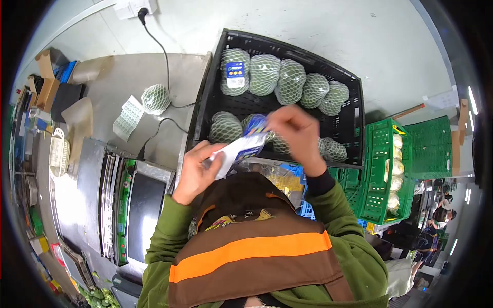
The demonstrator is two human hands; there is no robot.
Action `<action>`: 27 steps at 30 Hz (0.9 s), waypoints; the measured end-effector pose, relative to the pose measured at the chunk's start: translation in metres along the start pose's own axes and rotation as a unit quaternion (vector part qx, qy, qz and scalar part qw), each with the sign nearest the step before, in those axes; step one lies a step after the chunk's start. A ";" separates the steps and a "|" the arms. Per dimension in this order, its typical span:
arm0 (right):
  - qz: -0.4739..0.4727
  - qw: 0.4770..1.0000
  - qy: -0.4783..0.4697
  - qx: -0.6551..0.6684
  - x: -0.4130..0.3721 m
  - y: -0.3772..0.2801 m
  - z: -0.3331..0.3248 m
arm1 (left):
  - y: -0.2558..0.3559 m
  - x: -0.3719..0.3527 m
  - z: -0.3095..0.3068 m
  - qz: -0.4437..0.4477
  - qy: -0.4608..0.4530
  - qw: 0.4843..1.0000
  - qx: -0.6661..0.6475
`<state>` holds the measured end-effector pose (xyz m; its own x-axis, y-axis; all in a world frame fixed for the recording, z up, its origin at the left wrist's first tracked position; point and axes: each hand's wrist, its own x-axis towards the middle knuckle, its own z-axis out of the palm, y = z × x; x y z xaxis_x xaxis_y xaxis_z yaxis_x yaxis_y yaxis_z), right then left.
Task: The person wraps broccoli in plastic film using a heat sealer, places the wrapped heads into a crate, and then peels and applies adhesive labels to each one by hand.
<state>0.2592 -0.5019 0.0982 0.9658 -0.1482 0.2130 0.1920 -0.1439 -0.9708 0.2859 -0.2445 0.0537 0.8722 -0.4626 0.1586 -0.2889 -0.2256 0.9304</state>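
Observation:
My left hand (197, 169) pinches a strip of blue-and-white labels (247, 150) over the near edge of a black crate (287, 46). The thumb and fingers of my right hand (297, 131) are closed at the strip's far end, somewhat blurred by motion. Inside the crate, net-wrapped green produce (264, 75) lies in two rows. One pack at the back left carries a blue-and-white label (235, 75). My hands and the strip partly hide the front row.
On the metal table (182, 77) to the left lie another net-wrapped green item (155, 99) and a printed sheet (128, 118). Black cables run nearby. Green crates (377, 174), one holding pale produce, stand to the right. Several people are farther off at the right.

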 end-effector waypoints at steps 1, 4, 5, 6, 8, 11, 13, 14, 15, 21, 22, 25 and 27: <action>0.072 0.993 0.089 0.013 0.014 -0.007 -0.018 | -0.008 -0.002 0.001 -0.001 0.006 0.999 0.038; 0.110 0.985 0.120 0.063 0.069 0.024 -0.071 | -0.005 -0.002 0.007 0.045 0.013 0.995 0.094; 0.108 0.985 0.121 0.065 0.082 0.042 -0.076 | -0.002 -0.001 0.010 0.090 0.021 0.989 0.112; 0.145 0.985 0.070 0.069 0.094 0.063 -0.078 | 0.000 0.001 0.014 0.133 0.014 0.984 0.113; 0.143 0.990 -0.008 0.015 0.114 0.103 -0.076 | 0.015 0.003 0.018 0.124 -0.019 0.992 0.031; 0.063 0.995 -0.016 -0.076 0.138 0.163 -0.062 | 0.047 -0.010 0.012 0.080 -0.025 0.983 -0.164; -0.070 0.962 0.046 -0.260 0.147 0.191 -0.056 | 0.085 -0.011 0.003 0.185 0.065 0.941 -0.274; -0.077 0.950 0.063 -0.296 0.146 0.187 -0.053 | 0.110 -0.014 0.007 0.173 0.125 0.873 -0.437; -0.080 0.951 0.062 -0.292 0.146 0.186 -0.050 | 0.122 -0.009 0.002 0.215 0.144 0.890 -0.376; -0.208 0.817 0.155 -0.515 0.140 0.152 -0.041 | 0.113 0.008 -0.005 0.105 0.126 0.983 0.083; -0.220 0.837 0.151 -0.477 0.139 0.136 -0.039 | 0.096 0.011 -0.004 0.087 0.113 0.987 0.076; -0.046 0.995 -0.073 -0.056 0.109 0.075 -0.015 | 0.072 0.007 0.011 -0.093 0.132 0.978 -0.130; 0.095 0.919 -0.334 0.185 0.072 0.026 -0.005 | 0.047 0.009 0.012 -0.021 0.080 0.995 -0.051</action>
<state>0.3325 -0.5212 0.0890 0.8562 0.5150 0.0405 -0.0641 0.1837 -0.9809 0.2754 -0.2696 0.0951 0.9371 -0.3095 0.1614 -0.2155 -0.1493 0.9650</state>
